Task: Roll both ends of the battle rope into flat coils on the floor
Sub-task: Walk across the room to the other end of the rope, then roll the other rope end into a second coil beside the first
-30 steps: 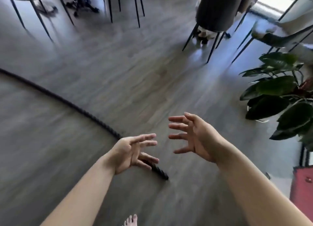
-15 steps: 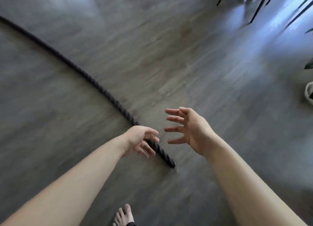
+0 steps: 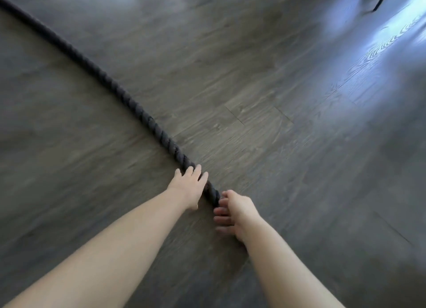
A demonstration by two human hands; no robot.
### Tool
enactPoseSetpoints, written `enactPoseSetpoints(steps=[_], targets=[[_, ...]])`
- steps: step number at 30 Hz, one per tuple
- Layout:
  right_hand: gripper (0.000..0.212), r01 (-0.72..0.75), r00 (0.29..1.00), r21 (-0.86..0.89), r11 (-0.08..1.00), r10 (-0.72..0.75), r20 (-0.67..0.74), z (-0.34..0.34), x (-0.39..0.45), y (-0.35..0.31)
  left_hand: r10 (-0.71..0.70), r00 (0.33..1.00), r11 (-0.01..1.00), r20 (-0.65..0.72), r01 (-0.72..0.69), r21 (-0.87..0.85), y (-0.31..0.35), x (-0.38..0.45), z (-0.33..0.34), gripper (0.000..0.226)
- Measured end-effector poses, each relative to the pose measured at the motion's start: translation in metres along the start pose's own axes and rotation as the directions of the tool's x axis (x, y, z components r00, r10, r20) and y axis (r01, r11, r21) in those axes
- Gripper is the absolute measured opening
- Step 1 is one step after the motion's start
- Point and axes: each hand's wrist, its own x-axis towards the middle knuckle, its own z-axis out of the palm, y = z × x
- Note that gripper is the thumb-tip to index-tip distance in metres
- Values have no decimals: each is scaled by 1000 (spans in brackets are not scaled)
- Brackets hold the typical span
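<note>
Hands meet the battle rope (image 3: 129, 101) end on the wood floor (image 3: 265, 81), no coil begun.
Left hand (image 3: 189, 186) lies flat-fingered across it; right hand (image 3: 232, 212) curls round the tip. Stiff rope could spring back unless pinned; open floor lies all round, a chair leg (image 3: 381, 0) far off.

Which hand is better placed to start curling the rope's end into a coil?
Probably the right hand: it sits at the very tip of the battle rope, fingers curled there. The left hand lies over the rope farther up, better suited to steadying it on the floor.
</note>
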Motion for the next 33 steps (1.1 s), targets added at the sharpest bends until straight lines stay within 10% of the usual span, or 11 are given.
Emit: enactPoseSetpoints(steps=[4,7,13,19,23,29,33], targets=[[57,-212,968,353,911,244,-49,7,46,43,45,999,984,12,-47,173,-4,22,33,111],[55,-167,946,511,843,283,-158,-2,65,52,106,985,967,-136,-70,246,-5,21,40,75],[62,-11,915,-36,999,-4,-403,0,109,56,287,934,923,-213,-210,323,-7,-5,69,33],[59,35,875,-521,853,-278,-396,22,102,49,404,904,890,-142,-352,290,-5,-52,93,19],[48,185,853,-897,401,-518,-56,38,95,57,394,899,913,-190,-359,193,16,-72,142,39],[67,304,801,-931,-203,-475,365,53,91,60,378,856,917,-352,-398,20,19,-96,172,45],[76,313,752,-826,-468,-409,517,62,90,57,147,899,977,-413,-197,-83,-18,-99,172,112]])
